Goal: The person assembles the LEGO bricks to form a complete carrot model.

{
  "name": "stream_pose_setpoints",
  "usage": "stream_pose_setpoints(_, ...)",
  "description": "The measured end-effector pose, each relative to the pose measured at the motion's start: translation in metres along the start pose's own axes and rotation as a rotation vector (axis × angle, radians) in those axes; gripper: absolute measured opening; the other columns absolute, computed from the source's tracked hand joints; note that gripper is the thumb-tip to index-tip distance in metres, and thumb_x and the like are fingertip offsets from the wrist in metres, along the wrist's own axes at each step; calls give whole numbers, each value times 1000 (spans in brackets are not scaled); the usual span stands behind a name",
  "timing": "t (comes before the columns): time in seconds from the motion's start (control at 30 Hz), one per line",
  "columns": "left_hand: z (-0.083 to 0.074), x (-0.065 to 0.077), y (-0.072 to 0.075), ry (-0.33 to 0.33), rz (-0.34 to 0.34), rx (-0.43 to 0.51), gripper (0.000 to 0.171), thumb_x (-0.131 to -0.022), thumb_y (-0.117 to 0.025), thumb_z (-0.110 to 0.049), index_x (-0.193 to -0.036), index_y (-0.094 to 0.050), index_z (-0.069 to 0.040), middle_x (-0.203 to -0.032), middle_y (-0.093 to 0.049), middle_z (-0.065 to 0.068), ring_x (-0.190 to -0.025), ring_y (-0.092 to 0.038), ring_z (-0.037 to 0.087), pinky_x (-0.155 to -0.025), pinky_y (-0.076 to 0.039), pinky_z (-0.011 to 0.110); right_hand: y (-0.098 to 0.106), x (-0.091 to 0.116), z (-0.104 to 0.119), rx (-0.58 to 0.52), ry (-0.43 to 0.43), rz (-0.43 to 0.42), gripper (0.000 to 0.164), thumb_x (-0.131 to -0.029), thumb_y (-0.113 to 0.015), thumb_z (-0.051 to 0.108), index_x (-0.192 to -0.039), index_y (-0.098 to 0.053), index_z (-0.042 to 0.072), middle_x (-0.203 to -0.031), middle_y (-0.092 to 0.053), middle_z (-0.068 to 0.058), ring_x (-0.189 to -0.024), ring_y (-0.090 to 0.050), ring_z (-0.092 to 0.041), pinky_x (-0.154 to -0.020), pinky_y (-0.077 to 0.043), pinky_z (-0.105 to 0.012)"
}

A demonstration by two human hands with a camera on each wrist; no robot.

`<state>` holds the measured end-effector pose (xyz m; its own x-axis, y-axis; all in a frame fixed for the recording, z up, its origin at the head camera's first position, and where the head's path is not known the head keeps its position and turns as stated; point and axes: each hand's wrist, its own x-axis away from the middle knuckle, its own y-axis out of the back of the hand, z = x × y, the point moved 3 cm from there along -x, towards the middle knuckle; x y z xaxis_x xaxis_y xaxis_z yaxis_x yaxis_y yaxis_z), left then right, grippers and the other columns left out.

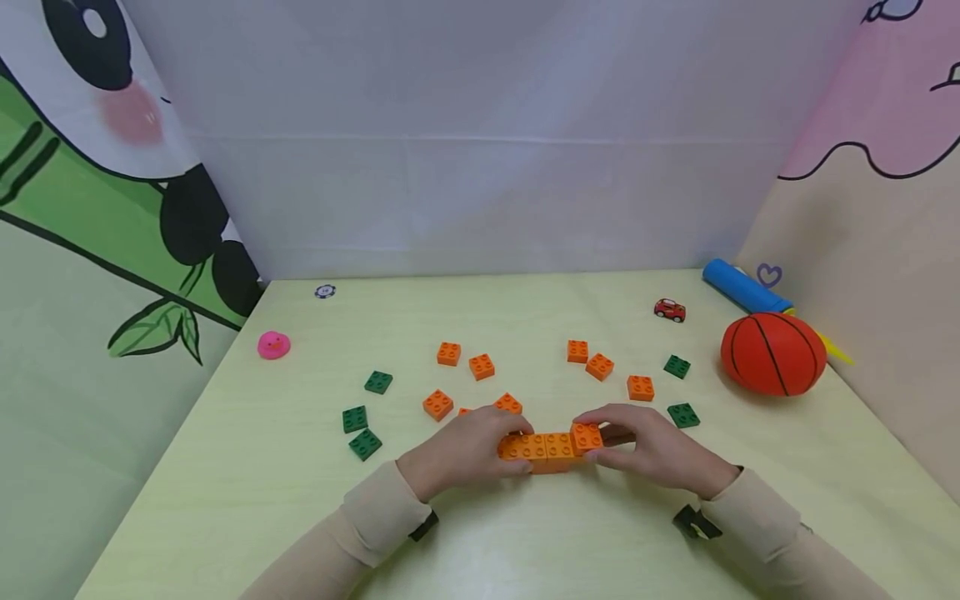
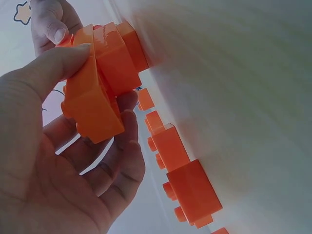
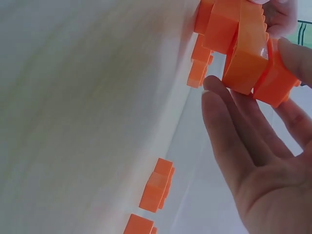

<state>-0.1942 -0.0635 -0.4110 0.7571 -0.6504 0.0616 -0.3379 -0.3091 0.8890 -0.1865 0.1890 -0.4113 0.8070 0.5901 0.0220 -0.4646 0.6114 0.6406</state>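
In the head view my left hand [image 1: 471, 448] grips the left end of a row of joined orange toy building blocks [image 1: 534, 448]. Thumb and fingers lie on either side of it. My right hand [image 1: 658, 447] pinches one square orange block [image 1: 587, 438] at the row's right end, where it sits higher than the others. From the right wrist, this block [image 3: 276, 80] shows against the top side of the joined blocks [image 3: 247, 58]; whether it is fully pressed on, I cannot tell. The left wrist view shows more orange blocks [image 2: 114, 61] stacked beneath the gripped one [image 2: 87, 105].
Loose orange blocks [image 1: 438, 404] lie behind the hands, more [image 1: 600, 367] to the right. Green blocks [image 1: 365, 444] lie left and right [image 1: 683, 415]. Around the table are a pink duck [image 1: 273, 345], a chip [image 1: 325, 292], a red toy car [image 1: 670, 310], a basketball [image 1: 774, 354] and a blue cylinder [image 1: 742, 286].
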Motion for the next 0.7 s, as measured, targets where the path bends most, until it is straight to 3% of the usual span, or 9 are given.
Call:
stream_pose_setpoints(0.17,0,0,-1,-6,-7,-3,37,-90,-73,-40,-120,-68,-19,-107,-65,-9,-86,-52,8,-77,-46,23,1,1,-2,-54,-27,24,47,-93,-72,31,-134,-61,14,-131,-63,-7,-107,-68,-21,-88,-56,-32)
stream_pose_setpoints(0.47,-1,-2,-2,-10,-8,5,36,-88,-75,-36,-119,-70,-17,-107,-67,-8,-85,-53,7,-77,-47,22,0,-1,-4,-138,-96,4,43,-89,-76,27,-129,-66,15,-123,-67,-4,-107,-66,-19,-88,-54,-22)
stream_pose_setpoints(0.7,-1,-2,-2,-12,-9,2,36,-88,-76,-36,-118,-70,-17,-106,-67,-9,-84,-53,7,-76,-47,22,-1,-3,-3,-130,-130,-11,44,-86,-79,23,-127,-68,13,-120,-68,-4,-104,-64,-22,-85,-53,-20)
